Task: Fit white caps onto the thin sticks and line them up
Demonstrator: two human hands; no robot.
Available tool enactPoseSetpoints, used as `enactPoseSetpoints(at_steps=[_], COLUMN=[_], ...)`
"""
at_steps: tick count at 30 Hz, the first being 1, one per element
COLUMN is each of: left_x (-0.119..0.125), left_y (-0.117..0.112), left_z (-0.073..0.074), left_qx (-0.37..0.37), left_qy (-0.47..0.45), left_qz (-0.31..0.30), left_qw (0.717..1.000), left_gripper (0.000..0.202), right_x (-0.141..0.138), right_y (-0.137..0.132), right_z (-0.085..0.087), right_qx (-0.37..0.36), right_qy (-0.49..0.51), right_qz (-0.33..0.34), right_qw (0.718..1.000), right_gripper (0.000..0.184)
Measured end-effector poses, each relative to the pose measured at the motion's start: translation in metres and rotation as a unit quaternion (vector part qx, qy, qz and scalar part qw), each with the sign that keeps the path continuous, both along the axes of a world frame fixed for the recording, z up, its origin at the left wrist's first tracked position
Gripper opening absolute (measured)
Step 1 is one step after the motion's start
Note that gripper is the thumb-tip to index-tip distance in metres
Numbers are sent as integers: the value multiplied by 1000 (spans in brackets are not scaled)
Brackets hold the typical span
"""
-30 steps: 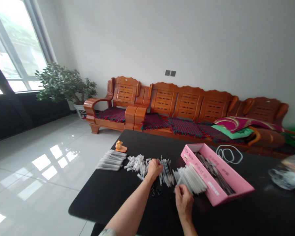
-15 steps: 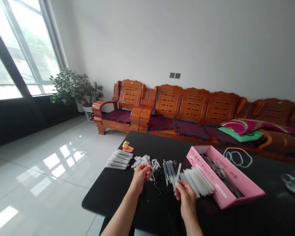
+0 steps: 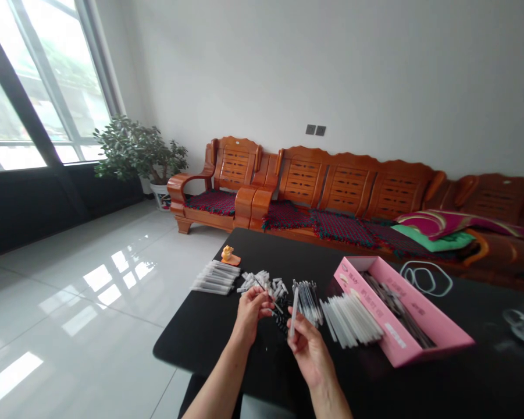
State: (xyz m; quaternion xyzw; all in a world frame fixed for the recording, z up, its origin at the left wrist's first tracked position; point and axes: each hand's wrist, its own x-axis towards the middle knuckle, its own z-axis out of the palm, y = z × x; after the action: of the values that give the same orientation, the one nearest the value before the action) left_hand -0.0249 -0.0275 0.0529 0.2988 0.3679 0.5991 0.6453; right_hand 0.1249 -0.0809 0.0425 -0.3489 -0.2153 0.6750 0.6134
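Observation:
My left hand (image 3: 252,308) is closed in a pinch on a thin dark pen refill (image 3: 275,305), which slants across the fingertips. Between the thumb and fingers of my right hand (image 3: 309,343) a translucent white pen barrel (image 3: 295,313) stands nearly upright. The two hands are close together but apart. Just beyond them lie small black plugs (image 3: 281,321), partly hidden by the fingers, and a heap of short whitish caps (image 3: 262,281). Right of these are a bundle of pen refills (image 3: 306,297) and a row of loose white barrels (image 3: 353,321).
A row of whitish pens (image 3: 217,278) and an orange figurine (image 3: 228,255) sit at the black table's (image 3: 209,343) left. To the right are a pink box (image 3: 392,343) with dark strips inside, a white cord loop (image 3: 427,279) and a clear glass object (image 3: 521,329). A wooden sofa (image 3: 300,180) stands behind.
My right hand has moved left with the pen barrel, closer to my left hand. The barrel now stands more upright. The dark refill in my left hand shows more clearly.

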Motion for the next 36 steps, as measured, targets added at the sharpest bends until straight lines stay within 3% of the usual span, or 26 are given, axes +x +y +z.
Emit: enactPoseSetpoints(at_steps=[3,7,13,23,31,36], left_x=[-2,-3,-2,2,3,3], left_y=[-3,-10,-17,-22,-23,-24], left_z=[0,-2,1,7,7,13], left_qx=[21,36,40,39,27,22], left_qy=[36,88,104,117,123,95], left_qz=[-41,-137,-227,-271,-279,-274], left_qw=[998,986,968,955,952,957], left_gripper=[27,23,23,22,20,34], right_x=[6,19,34,39,33,34], right_y=[3,12,26,27,21,20], right_z=[7,17,26,22,18,6], right_qx=[5,31,53,44,35,-6], right_qy=[-18,-21,-47,-70,-66,-46], right_qz=[-25,-72,-167,-182,-132,-117], right_qw=[1000,997,983,980,988,992], right_gripper=[30,24,26,29,28,27])
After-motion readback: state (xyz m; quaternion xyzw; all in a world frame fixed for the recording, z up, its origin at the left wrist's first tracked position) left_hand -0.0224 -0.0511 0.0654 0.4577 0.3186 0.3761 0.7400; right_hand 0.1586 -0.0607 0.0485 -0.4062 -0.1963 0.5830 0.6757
